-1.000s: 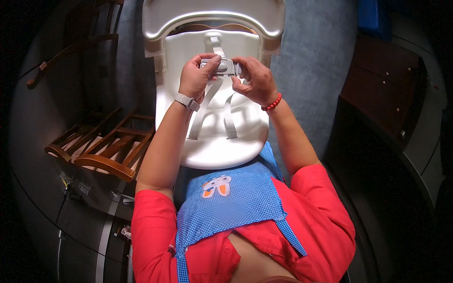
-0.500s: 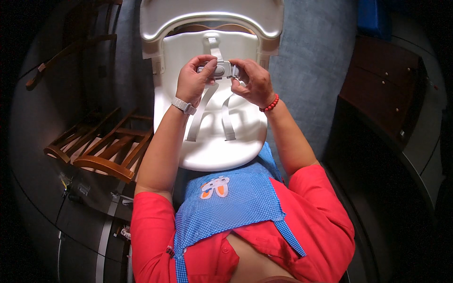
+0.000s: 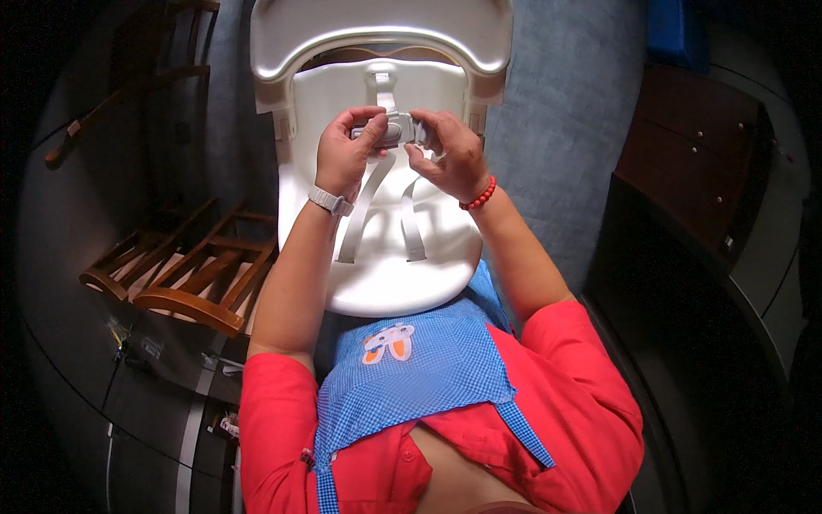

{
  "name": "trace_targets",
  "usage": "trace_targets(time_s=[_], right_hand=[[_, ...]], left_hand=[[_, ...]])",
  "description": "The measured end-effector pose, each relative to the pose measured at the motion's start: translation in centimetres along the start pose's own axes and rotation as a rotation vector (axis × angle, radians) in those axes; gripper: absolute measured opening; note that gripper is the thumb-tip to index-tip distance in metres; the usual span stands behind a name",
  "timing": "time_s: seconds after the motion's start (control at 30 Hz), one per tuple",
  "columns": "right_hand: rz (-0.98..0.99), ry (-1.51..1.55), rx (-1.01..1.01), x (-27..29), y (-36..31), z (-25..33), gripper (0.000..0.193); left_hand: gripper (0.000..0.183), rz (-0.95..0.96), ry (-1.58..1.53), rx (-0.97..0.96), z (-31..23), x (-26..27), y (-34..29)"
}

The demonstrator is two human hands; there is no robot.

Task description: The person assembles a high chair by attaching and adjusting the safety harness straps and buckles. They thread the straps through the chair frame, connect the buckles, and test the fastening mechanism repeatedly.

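A white child's high chair seat (image 3: 385,278) is in front of me, with a white tray (image 3: 377,21) at its far end. Light grey harness straps (image 3: 412,224) run over the seat, and a crotch strap (image 3: 383,88) leads to a grey buckle (image 3: 397,128). My left hand (image 3: 349,150), with a pale watch at the wrist, pinches the buckle's left part between thumb and fingers. From the right, my right hand (image 3: 452,154), wearing a red bead bracelet, is closed on the buckle's right prong (image 3: 420,134). Its fingers partly hide that prong.
Wooden chairs (image 3: 197,274) stand at the left, another wooden piece (image 3: 128,111) behind them. At the right are a dark brown cabinet (image 3: 693,154) and a dark panel (image 3: 685,283). A blue object (image 3: 676,34) sits at the far right. Blue-grey flooring (image 3: 561,128) lies beside the seat.
My right hand has shifted slightly left, and its thumb is nearer the buckle. The buckle stays between both hands. The seat's place in view has shifted a little.
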State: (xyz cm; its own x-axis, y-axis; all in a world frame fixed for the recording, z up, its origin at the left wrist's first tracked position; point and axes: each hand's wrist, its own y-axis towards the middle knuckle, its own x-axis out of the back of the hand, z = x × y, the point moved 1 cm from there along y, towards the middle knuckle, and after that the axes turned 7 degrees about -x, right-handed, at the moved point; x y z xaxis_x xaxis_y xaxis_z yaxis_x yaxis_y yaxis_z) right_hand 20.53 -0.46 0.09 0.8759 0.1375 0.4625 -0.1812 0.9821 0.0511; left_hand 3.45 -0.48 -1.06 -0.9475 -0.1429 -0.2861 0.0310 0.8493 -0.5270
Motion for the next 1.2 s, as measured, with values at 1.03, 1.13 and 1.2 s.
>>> trace_targets(time_s=[1.03, 1.13, 1.2], right_hand=[[0.14, 0.713, -0.489, -0.9, 1.1, -1.6, 0.023], [0.108, 0.712, -0.535, -1.3, 1.2, -2.1, 0.022], [0.067, 0.748, -0.531, -1.9, 1.2, -2.6, 0.021]], left_hand=[[0.038, 0.284, -0.372, 0.323, -0.5, 1.2, 0.5], [0.04, 0.22, -0.269, 0.341, -1.5, 0.4, -0.1], [0.042, 0.192, -0.181, 0.335, -1.6, 0.0, -0.3]])
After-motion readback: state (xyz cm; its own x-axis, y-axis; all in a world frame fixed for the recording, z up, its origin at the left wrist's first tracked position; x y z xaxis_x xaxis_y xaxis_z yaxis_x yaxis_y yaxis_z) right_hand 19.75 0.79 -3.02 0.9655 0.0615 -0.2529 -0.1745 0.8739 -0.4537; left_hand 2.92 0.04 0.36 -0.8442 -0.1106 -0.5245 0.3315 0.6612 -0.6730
